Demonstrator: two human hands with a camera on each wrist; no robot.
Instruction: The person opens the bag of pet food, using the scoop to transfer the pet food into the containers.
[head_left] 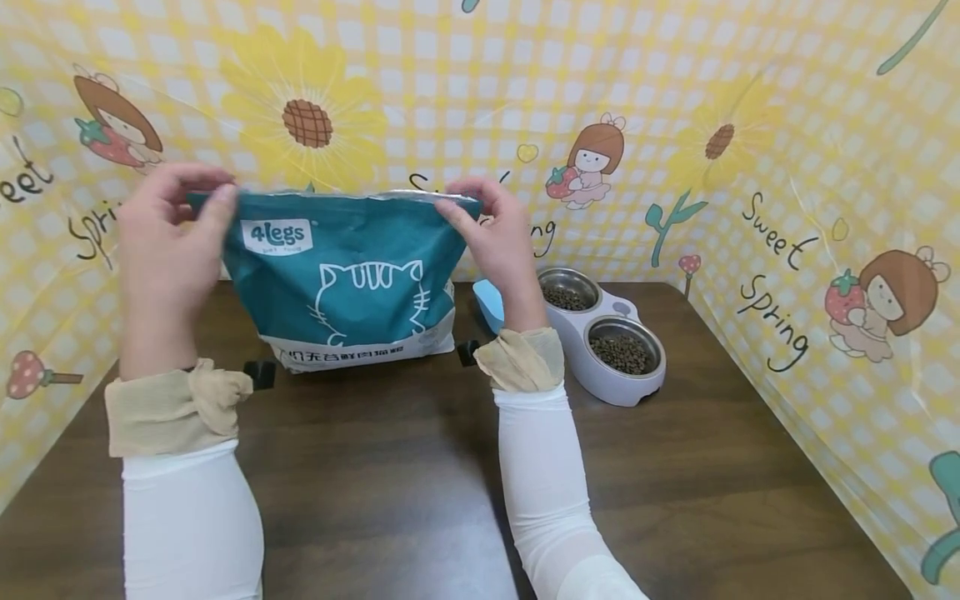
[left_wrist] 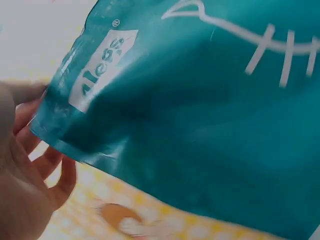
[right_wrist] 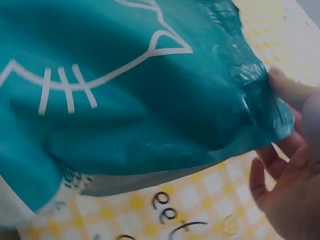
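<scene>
1. A teal pet-food bag (head_left: 348,275) is held upright on a dark wooden table (head_left: 390,483). Its base rests on the tabletop, below and between the two hands.
2. The bag's top left corner is pinched by the left hand (head_left: 168,242), thumb in front and fingers behind. In the left wrist view the fingers (left_wrist: 52,172) are seen curled behind the bag's edge (left_wrist: 75,150).
3. The top right corner is clamped by the right hand (head_left: 498,237) in the same way. In the right wrist view the crumpled corner (right_wrist: 265,105) is met by a fingertip (right_wrist: 290,90), with the other fingers spread behind it.
4. The bag's top edge is stretched nearly straight from one hand to the other, and a silvery inner lining is shown along it.
5. Bare tabletop lies below both wrists, toward the person. Little room is left beyond the hands, where a yellow checked backdrop (head_left: 750,125) stands close behind the bag and along both sides of the table.
6. Just to the right of the right wrist, a light blue scoop (head_left: 489,304) is partly hidden, and a double feeder (head_left: 607,350) is set further right, apart from the bag.
7. The bag is of glossy, creased film, printed with a white cat outline and a white label. The feeder is of smooth pale plastic with two round steel bowls holding dark kibble. The forearms are covered by white sleeves (head_left: 543,483) with beige cuffs.
</scene>
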